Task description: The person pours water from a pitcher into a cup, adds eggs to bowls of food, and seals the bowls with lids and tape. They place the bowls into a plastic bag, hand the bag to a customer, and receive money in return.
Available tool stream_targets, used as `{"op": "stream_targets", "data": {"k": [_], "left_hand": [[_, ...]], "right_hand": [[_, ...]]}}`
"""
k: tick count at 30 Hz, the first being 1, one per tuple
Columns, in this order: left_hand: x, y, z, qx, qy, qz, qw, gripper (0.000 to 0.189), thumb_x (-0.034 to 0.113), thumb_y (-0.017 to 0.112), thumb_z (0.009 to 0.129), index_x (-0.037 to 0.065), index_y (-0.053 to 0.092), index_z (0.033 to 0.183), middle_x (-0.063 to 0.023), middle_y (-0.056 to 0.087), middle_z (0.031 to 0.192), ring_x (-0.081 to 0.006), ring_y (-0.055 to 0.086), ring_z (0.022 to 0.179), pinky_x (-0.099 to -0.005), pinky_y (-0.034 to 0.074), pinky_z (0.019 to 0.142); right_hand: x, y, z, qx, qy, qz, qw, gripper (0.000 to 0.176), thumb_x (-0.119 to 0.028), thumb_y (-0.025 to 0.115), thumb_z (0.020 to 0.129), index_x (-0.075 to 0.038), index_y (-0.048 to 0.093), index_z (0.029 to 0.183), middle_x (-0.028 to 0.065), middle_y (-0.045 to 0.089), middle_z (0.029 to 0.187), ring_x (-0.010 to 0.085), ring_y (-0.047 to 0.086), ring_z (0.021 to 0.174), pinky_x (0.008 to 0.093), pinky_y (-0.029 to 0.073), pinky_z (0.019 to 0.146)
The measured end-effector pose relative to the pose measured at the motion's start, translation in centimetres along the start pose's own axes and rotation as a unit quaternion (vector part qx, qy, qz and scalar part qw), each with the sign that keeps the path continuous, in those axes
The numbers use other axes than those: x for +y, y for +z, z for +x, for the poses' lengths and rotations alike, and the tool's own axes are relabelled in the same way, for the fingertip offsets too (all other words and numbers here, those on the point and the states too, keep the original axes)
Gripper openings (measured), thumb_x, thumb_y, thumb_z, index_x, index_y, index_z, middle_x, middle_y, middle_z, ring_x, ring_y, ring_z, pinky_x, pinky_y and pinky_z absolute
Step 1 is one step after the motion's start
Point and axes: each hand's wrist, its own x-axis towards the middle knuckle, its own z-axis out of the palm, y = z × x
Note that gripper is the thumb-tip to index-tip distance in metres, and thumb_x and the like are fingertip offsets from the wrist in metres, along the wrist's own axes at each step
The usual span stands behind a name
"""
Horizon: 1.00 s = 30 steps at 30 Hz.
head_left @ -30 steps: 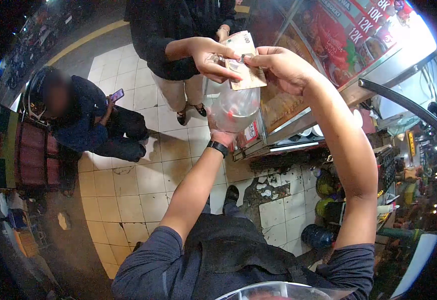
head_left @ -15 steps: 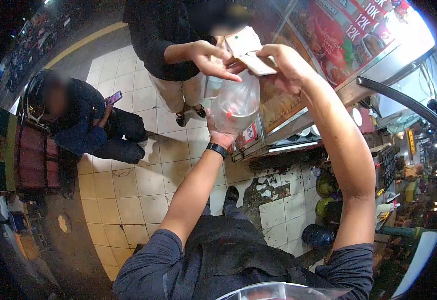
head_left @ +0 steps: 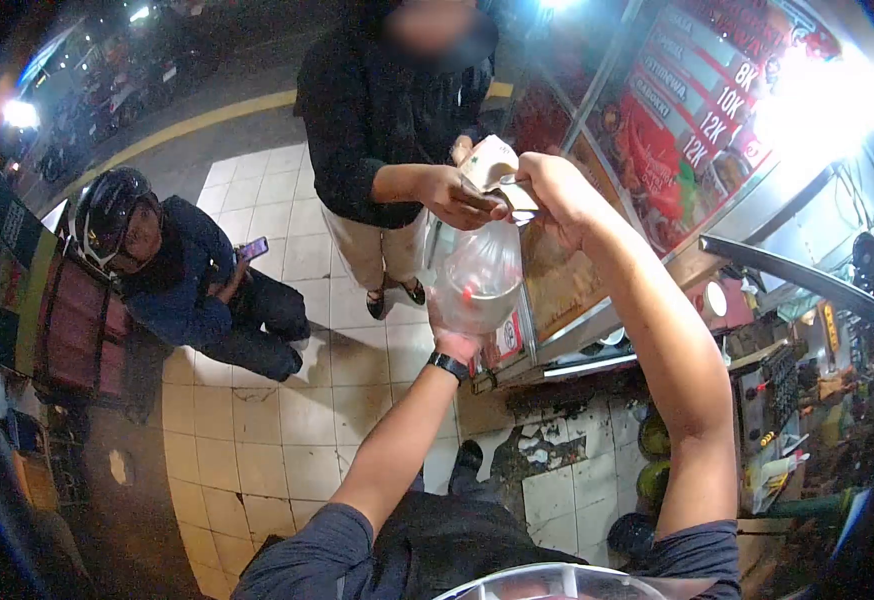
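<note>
My left hand (head_left: pixel 455 342), with a dark watch on its wrist, holds a clear plastic bag (head_left: pixel 479 285) from below. Its fingers are mostly hidden behind the bag. Something small and red shows through the plastic. My right hand (head_left: pixel 555 195) is above the bag and pinches the edge of some banknotes (head_left: pixel 490 160). Another person's hand (head_left: pixel 447 196) grips the notes from the left side, so both hands touch them at once.
The person in black (head_left: pixel 377 120) stands across from me. At left sits a person in a helmet (head_left: pixel 192 270) with a phone (head_left: pixel 252 248). A food stall with a price banner (head_left: pixel 692 120) stands at right. Cracked floor tiles (head_left: pixel 547 440) lie below.
The other person's open hand has closed on the banknotes. My hands, the bag and the notes appear lower in view as the camera tilted up. The seated person's head has turned toward me.
</note>
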Motion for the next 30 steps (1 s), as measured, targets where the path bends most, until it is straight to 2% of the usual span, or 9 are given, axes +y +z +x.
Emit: {"op": "stream_targets", "data": {"k": [5,8,12,13,14,20,24,28,30], "left_hand": [[1.0,2.1,1.1,-0.043,0.004,-0.024,0.999,0.087,0.071,0.055,0.092,0.026,0.033,0.164,-0.0133,0.037,0.168,-0.0418,0.04,0.15,-0.0719,0.035,0.118],[2.1,1.9,2.3,-0.088,0.085,0.116,0.986,0.076,0.062,0.049,0.1,0.027,0.032,0.165,-0.0121,0.033,0.17,-0.0412,0.038,0.152,-0.072,0.031,0.12],[4.4,4.0,5.4,-0.072,0.078,0.043,0.993,0.078,0.067,0.031,0.103,0.022,0.028,0.167,-0.0099,0.031,0.171,-0.0381,0.029,0.156,-0.0652,0.019,0.127],[5.7,-1.7,6.7,-0.251,0.03,-0.044,0.967,0.079,0.067,0.032,0.102,0.017,0.034,0.164,-0.0117,0.036,0.168,-0.0353,0.037,0.152,-0.064,0.021,0.126],[6.8,-7.5,10.1,-0.172,0.142,0.251,0.942,0.078,0.066,0.035,0.103,0.012,0.041,0.159,-0.0123,0.042,0.163,-0.0315,0.046,0.144,-0.0665,0.024,0.124],[12.7,-24.6,1.3,0.058,0.085,0.17,0.98,0.074,0.061,0.037,0.105,0.01,0.042,0.158,-0.0133,0.042,0.163,-0.0309,0.045,0.144,-0.0655,0.023,0.125],[15.7,-17.2,9.6,0.044,0.089,0.124,0.987,0.071,0.057,0.039,0.106,0.008,0.043,0.157,-0.0142,0.042,0.163,-0.0303,0.045,0.144,-0.0647,0.021,0.125],[11.1,2.4,8.3,0.031,0.115,0.078,0.99,0.072,0.057,0.046,0.105,0.006,0.043,0.156,-0.0151,0.036,0.167,-0.0303,0.032,0.155,-0.0615,0.015,0.128],[10.5,2.3,6.6,0.039,0.1,0.009,0.994,0.071,0.059,0.036,0.107,0.009,0.043,0.157,-0.0174,0.033,0.169,-0.033,0.03,0.156,-0.0605,0.019,0.128]], "right_hand": [[-2.1,-0.1,-0.1,-0.001,-0.133,-0.12,0.984,0.022,-0.015,0.049,0.096,-0.001,0.064,0.088,0.0045,0.059,0.075,0.0129,0.05,0.062,0.0337,0.041,0.058],[-2.2,-2.3,2.2,0.012,-0.458,-0.456,0.763,0.019,-0.017,0.066,0.086,0.001,0.07,0.086,0.0254,0.069,0.09,0.0426,0.069,0.09,0.0499,0.055,0.081],[-5.1,-2.5,-2.3,0.097,-0.458,-0.593,0.655,0.009,-0.009,0.072,0.092,-0.002,0.068,0.097,0.0076,0.07,0.082,0.0259,0.072,0.071,0.0371,0.062,0.068],[-1.8,-2.4,-3.1,0.07,-0.42,-0.594,0.682,0.009,-0.009,0.072,0.092,-0.002,0.068,0.097,0.0076,0.07,0.082,0.0259,0.072,0.071,0.0371,0.062,0.068],[1.8,-2.3,-4.1,0.05,-0.401,-0.582,0.705,0.01,-0.009,0.072,0.092,-0.003,0.068,0.099,0.0077,0.07,0.083,0.0263,0.072,0.072,0.0374,0.062,0.069],[13.1,-1.4,-7.9,0.033,-0.409,-0.497,0.765,0.016,-0.01,0.073,0.091,-0.004,0.073,0.106,0.0083,0.072,0.09,0.0288,0.073,0.079,0.0397,0.062,0.075],[8.9,-2.9,-7.8,0.121,-0.529,-0.466,0.699,0.021,-0.011,0.073,0.091,-0.005,0.077,0.111,0.0088,0.074,0.095,0.0304,0.073,0.084,0.0412,0.062,0.079],[14.9,-1.4,-12.7,0.019,-0.238,-0.065,0.969,0.026,-0.02,0.057,0.094,0.002,0.065,0.105,0.0185,0.063,0.096,0.0343,0.063,0.098,0.0429,0.051,0.086],[17.4,-1.2,-16.0,0.008,-0.141,0.036,0.989,0.031,-0.019,0.056,0.098,0.005,0.066,0.116,0.0198,0.068,0.112,0.0343,0.064,0.106,0.0395,0.05,0.095]]}}
